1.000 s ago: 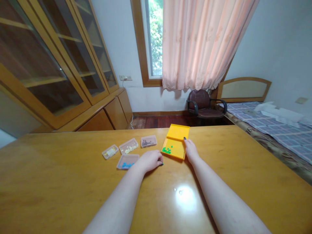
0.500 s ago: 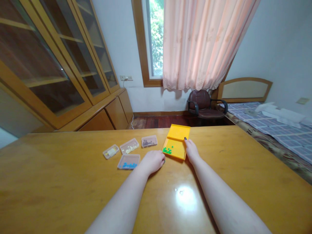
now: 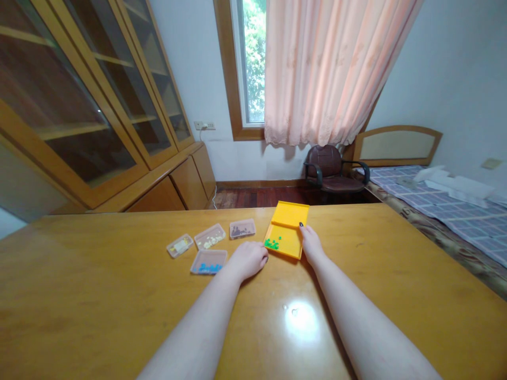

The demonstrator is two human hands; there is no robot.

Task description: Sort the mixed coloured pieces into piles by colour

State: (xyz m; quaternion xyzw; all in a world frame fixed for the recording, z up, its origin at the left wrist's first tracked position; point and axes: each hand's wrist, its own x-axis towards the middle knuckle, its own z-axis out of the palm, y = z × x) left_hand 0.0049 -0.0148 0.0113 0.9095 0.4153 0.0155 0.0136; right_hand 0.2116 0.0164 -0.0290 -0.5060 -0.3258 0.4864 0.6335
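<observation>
An opened yellow hinged case lies on the table, with several small green pieces gathered in the lower left corner of its near half. My right hand grips the case's right edge, thumb on top and the other fingers hidden beneath or behind. At the lower left corner of the case, my left hand is closed with its fingertips curled against the edge; whether anything small is pinched there is hidden. Just left of that hand sits a clear tray with blue pieces.
Further left stand clear trays with dark pieces, cream pieces and yellow pieces. The wooden table ends just beyond the case. A brown chair, a bed and a glass-fronted cabinet stand around it.
Both hands and the yellow case stay almost where they were. The green pieces sit slightly differently in the corner.
</observation>
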